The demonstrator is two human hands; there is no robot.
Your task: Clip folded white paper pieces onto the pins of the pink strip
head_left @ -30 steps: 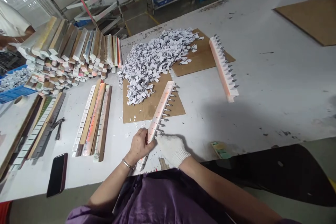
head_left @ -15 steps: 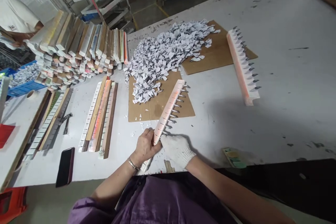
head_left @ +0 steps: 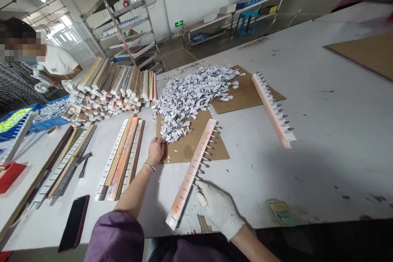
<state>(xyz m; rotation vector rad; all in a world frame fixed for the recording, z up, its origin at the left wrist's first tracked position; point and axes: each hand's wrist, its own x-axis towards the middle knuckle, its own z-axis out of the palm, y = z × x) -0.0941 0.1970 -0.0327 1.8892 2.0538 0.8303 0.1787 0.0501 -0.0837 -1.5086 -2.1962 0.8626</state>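
A long pale strip with slits and orange smears lies slanted before me, several small dark-tipped pieces sticking out of its right edge. My right hand, in a white knit glove, rests beside that edge with its fingers curled at the lowest protruding piece; what they pinch is hidden. At the near edge of a heap of small white paper-like pieces, my bare left hand has its fingers closed. I cannot make out what is in them. Brown cardboard lies under the heap.
Another strip with a row of grey points lies to the right. Slotted wooden bars, a phone and a metal tool are on the left. Behind them rises a stack of bars; a person works beyond.
My left hand has let go of the strip and moved forward to the heap's near edge. My gloved right hand stays beside the strip. The camera view has tilted up.
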